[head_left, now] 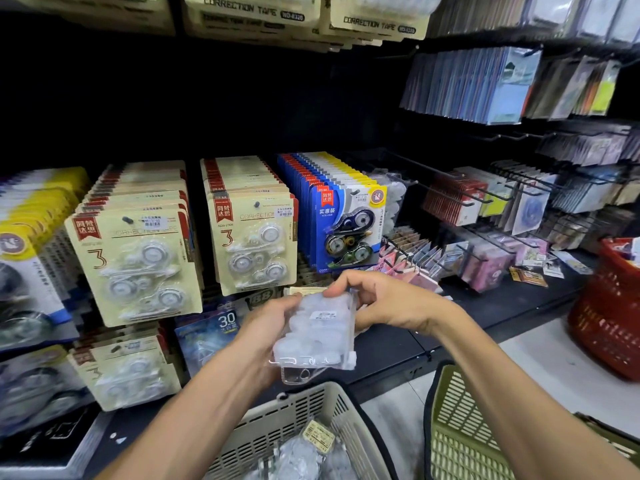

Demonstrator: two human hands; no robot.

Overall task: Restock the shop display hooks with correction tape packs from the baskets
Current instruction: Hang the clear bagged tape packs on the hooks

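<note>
pack: your left hand (266,327) and right hand (377,303) both pinch the clear correction tape pack (318,327) | axis: long side runs away from you | hooks: beyond your fingertips — right hand nearer

Head view looks down (close) at hooks (460,199).

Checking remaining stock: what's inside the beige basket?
The beige basket holds clear packs, one with a cream label. The arms and frame edge hide the rest, so no count is possible.

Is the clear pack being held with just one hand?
No, both the left hand and the right hand grip the clear pack above the beige basket.
</note>
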